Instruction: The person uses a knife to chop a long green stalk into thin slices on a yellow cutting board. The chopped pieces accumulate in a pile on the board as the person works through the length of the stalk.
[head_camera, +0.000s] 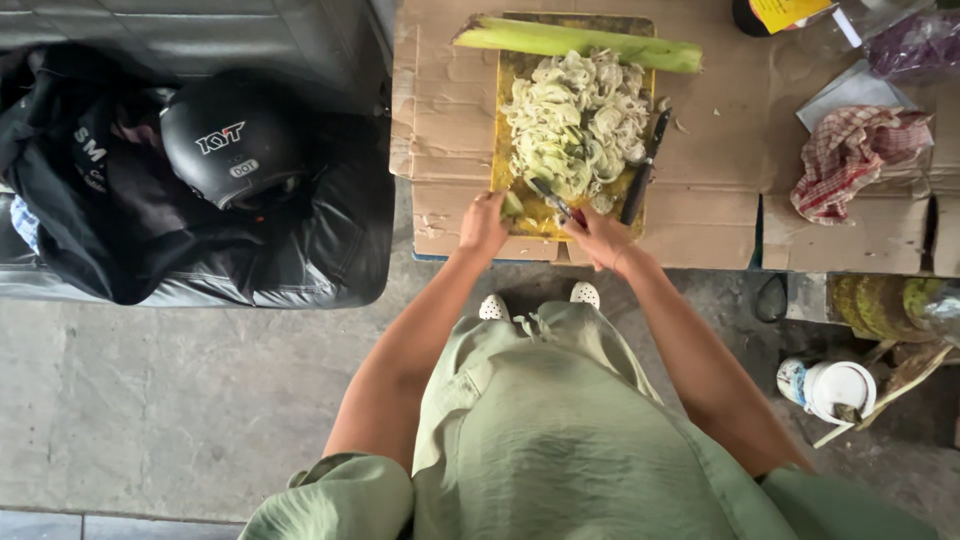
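- Cardboard covers the surface (720, 170); a yellow cutting board (505, 150) sits at its near edge.
- My left hand (484, 222) pinches a pale green stalk piece (512, 205) at the board's near edge.
- My right hand (598, 236) is wrapped around a knife (552, 198), blade beside that piece.
- I see sliced shreds (578, 120) piled mid-board, a long green stalk (575, 42) across its far edge, and a second knife (645, 165) along its right edge.

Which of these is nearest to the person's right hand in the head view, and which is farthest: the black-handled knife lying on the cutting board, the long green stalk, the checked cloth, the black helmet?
From the right hand:
1. Black-handled knife, just above it on the board's right edge.
2. Long green stalk, across the board's far end.
3. Checked cloth, off to the right on the cardboard.
4. Black helmet, far left on the dark seat.
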